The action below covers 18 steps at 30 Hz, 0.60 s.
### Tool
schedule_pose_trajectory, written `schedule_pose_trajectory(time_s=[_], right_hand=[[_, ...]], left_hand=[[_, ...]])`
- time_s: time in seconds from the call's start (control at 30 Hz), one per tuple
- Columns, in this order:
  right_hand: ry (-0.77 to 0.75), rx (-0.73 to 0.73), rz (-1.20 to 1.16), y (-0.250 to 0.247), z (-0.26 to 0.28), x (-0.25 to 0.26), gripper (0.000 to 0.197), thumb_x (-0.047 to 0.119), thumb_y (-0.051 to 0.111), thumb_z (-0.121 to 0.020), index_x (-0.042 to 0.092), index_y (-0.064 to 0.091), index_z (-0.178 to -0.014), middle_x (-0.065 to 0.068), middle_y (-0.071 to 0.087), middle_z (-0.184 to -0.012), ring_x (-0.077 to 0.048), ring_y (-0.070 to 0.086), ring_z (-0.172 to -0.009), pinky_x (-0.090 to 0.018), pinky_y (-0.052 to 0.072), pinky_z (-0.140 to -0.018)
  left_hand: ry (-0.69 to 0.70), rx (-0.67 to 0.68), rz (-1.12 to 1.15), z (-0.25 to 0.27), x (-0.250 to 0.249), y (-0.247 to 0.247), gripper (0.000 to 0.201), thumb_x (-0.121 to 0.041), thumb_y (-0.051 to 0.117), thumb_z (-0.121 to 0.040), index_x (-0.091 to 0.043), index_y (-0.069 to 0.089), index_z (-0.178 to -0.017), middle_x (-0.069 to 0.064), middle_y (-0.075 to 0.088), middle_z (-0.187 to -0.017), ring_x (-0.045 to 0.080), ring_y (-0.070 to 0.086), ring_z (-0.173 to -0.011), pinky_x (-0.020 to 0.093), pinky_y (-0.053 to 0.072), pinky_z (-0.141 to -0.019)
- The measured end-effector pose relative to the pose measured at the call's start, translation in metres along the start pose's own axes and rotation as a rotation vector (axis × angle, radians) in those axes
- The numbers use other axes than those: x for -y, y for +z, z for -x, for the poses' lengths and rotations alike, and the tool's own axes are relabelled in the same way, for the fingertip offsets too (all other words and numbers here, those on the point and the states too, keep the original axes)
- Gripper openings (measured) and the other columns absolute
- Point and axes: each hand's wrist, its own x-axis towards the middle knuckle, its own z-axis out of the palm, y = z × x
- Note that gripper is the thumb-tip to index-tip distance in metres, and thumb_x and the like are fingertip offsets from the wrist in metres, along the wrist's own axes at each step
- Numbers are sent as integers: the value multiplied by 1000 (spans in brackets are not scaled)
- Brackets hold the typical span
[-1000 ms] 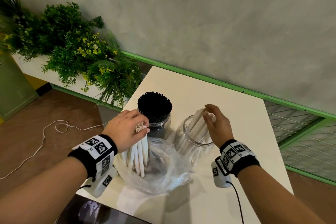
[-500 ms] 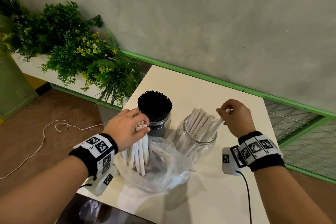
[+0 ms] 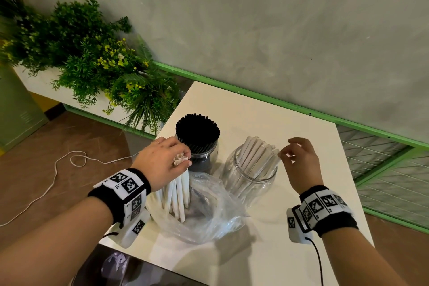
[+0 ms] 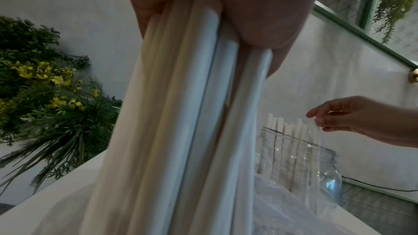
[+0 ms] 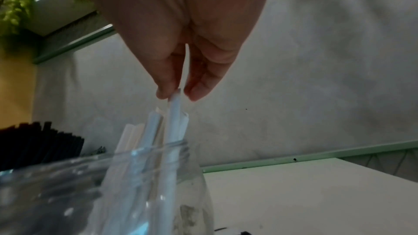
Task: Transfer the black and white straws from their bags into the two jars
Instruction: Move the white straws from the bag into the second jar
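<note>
White straws (image 3: pixel 178 193) are seen in a clear bag (image 3: pixel 209 211), more white straws (image 3: pixel 255 158) in a clear jar (image 3: pixel 250 183), and black straws (image 3: pixel 197 129) in the far jar (image 3: pixel 204 160). The table (image 3: pixel 267 114) is cream. Black wristbands (image 3: pixel 334 223) carry black-and-white square codes. Green plants (image 3: pixel 92 58) are dotted with yellow flowers; the wall rail (image 3: pixel 278 105) is green.

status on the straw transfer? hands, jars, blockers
Left hand grips white straw bundle upright in plastic bag. Right hand pinches one straw's tip at clear jar. Black-straw jar full. No blockers seen.
</note>
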Motion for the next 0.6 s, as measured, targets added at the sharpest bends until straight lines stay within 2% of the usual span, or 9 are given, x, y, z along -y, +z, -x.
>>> schedule_pose_trajectory(time_s=[0.1, 0.17, 0.23, 0.3, 0.4, 0.47, 0.53, 0.6], right_hand=[[-71, -72, 30, -2, 5, 6, 22, -6, 63, -83, 7, 64, -101, -8, 46, -115, -18, 53, -80, -30, 46, -72], [-85, -55, 37, 0, 7, 13, 23, -1, 64, -85, 7, 62, -107, -8, 47, -113, -19, 52, -83, -30, 44, -77], [-13, 37, 99, 6, 3, 12, 29, 13, 68, -86, 7, 60, -114, -12, 48, -117, -30, 49, -101, -29, 36, -88], [144, 170, 108, 12, -5, 7, 41, 24, 65, -89, 5, 54, -123, -15, 48, -124, -32, 46, -109, -30, 33, -92], [314, 262, 60, 18, -17, 6, 38, 28, 55, -95, 4, 53, -125, -14, 55, -120, -24, 53, -101, -25, 34, -81], [339, 246, 46, 21, -23, 6, 33, 25, 52, -96, 5, 56, -122, -11, 62, -107, -25, 55, -100, -25, 34, -79], [365, 264, 32, 23, -29, 10, 29, 20, 53, -95, 7, 59, -121, -6, 62, -93, -22, 55, -90, -24, 37, -79], [356, 302, 48, 22, -35, 13, 26, 13, 52, -94, 8, 63, -117, -6, 66, -90, -22, 55, -85, -24, 41, -80]], left_hand=[[-6, 6, 1, 0, -1, 0, 40, -62, 31, -80, -35, 58, -93, -14, 53, -96, 17, 47, -91, 28, 40, -71], [-7, 7, 4, 1, -1, -1, 40, -61, 31, -80, -35, 58, -93, -14, 53, -96, 17, 47, -90, 28, 39, -71], [-9, 7, 4, 0, -2, -1, 41, -62, 31, -80, -35, 59, -93, -14, 53, -96, 17, 47, -90, 27, 36, -71], [-12, 13, -1, 0, -3, -1, 41, -62, 30, -80, -35, 59, -93, -14, 52, -96, 17, 47, -91, 26, 34, -71], [-17, 20, 2, 0, -3, -1, 41, -62, 30, -80, -36, 58, -94, -14, 53, -97, 17, 47, -91, 28, 38, -72], [-20, 25, 4, 1, -2, -1, 40, -63, 30, -81, -36, 57, -94, -14, 53, -98, 17, 47, -91, 30, 41, -73], [-20, 19, 5, 1, -2, -1, 39, -62, 32, -81, -36, 57, -93, -13, 53, -97, 17, 47, -90, 31, 43, -74], [-18, 10, 18, 1, -3, -1, 37, -61, 33, -81, -35, 58, -92, -13, 53, -96, 18, 47, -89, 32, 44, -74]])
